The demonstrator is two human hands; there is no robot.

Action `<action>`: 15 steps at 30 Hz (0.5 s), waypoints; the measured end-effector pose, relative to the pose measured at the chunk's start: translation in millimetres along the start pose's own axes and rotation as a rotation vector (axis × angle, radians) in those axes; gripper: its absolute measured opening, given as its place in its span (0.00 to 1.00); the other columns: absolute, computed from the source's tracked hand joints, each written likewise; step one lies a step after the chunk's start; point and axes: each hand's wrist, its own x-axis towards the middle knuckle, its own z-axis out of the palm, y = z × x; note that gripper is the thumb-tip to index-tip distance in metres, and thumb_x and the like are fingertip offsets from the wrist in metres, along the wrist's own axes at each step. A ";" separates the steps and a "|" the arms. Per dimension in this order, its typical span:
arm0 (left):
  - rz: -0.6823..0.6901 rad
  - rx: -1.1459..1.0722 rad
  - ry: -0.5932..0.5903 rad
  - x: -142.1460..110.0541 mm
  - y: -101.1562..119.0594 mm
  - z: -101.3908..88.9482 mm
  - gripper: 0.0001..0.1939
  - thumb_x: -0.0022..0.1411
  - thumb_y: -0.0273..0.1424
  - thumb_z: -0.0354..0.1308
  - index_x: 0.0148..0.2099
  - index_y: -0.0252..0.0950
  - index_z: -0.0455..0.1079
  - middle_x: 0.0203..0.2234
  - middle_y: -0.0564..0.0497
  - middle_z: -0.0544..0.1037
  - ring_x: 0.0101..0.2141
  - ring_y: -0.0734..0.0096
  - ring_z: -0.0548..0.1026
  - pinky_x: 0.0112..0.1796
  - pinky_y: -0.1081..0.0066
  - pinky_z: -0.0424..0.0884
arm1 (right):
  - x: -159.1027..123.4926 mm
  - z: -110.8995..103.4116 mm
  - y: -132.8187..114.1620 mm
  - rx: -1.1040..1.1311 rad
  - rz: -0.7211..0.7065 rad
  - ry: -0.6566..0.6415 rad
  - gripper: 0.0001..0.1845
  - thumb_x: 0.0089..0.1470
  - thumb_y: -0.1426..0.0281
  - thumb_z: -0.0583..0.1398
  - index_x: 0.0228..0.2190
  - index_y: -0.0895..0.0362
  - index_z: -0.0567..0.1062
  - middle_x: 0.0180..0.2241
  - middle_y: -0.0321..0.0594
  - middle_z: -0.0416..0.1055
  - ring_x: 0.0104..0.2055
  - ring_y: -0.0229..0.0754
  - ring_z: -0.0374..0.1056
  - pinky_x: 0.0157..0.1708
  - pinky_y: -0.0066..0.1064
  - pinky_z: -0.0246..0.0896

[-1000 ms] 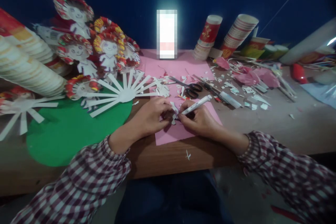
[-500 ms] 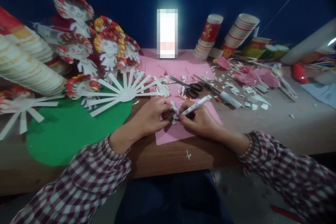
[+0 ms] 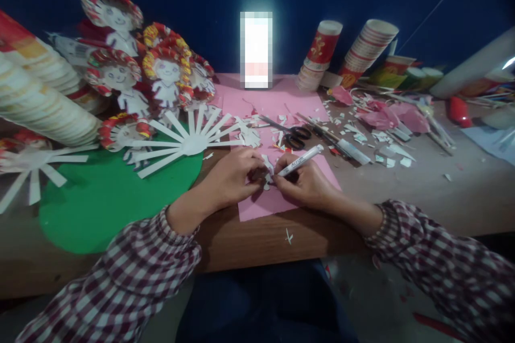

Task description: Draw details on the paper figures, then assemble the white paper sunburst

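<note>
Between my hands lies a small white paper cutout (image 3: 266, 165) over a pink paper sheet (image 3: 257, 209). The fingers of my left hand (image 3: 237, 174) are closed on the cutout's left edge. In my right hand (image 3: 308, 182) is a white acrylic marker (image 3: 301, 159), its lettered barrel slanting up to the right. The marker's tip is down at the cutout, partly covered by my fingers. Just beyond my hands, black-handled scissors (image 3: 296, 138) lie among paper scraps.
Left stand paper-doll crafts (image 3: 167, 72) and stacked paper cups (image 3: 52, 96). A cup cut into strips (image 3: 193, 144) lies partly over a green sheet (image 3: 120, 198). A bright, blurred-out screen (image 3: 256, 48) stands at the back. Cup stacks (image 3: 368, 48) and pink scraps (image 3: 410, 118) are right.
Almost nothing differs. Both hands, the marker and the cutout keep their places; the view has shifted very slightly.
</note>
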 end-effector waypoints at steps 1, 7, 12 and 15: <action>0.000 0.000 0.001 -0.2 -0.2 0.2 0.05 0.55 0.27 0.59 0.37 0.36 0.72 0.35 0.48 0.74 0.38 0.65 0.70 0.40 0.64 0.66 | -0.2 0.0 0.1 0.003 0.003 -0.002 0.03 0.51 0.71 0.58 0.27 0.57 0.68 0.23 0.33 0.65 0.25 0.34 0.61 0.26 0.26 0.57; 0.006 0.007 0.000 -0.1 -0.5 0.3 0.04 0.56 0.27 0.59 0.36 0.35 0.72 0.34 0.48 0.74 0.38 0.65 0.70 0.41 0.64 0.66 | -0.8 -0.4 0.2 0.001 0.044 0.009 0.03 0.52 0.70 0.58 0.29 0.57 0.68 0.22 0.32 0.65 0.24 0.34 0.59 0.24 0.26 0.55; 0.001 0.002 -0.008 -0.6 -0.4 0.0 0.05 0.55 0.27 0.59 0.37 0.36 0.72 0.35 0.48 0.73 0.38 0.65 0.70 0.40 0.64 0.66 | 0.0 -0.3 -1.4 -0.014 0.012 0.008 0.03 0.52 0.71 0.58 0.27 0.57 0.68 0.23 0.32 0.66 0.25 0.34 0.60 0.26 0.26 0.56; 0.004 -0.001 -0.002 -1.1 0.2 0.1 0.06 0.55 0.27 0.59 0.37 0.36 0.72 0.35 0.48 0.73 0.38 0.65 0.70 0.41 0.64 0.66 | 0.0 -0.2 -2.5 -0.010 0.015 0.003 0.03 0.51 0.72 0.58 0.27 0.57 0.68 0.23 0.33 0.66 0.25 0.34 0.61 0.26 0.26 0.56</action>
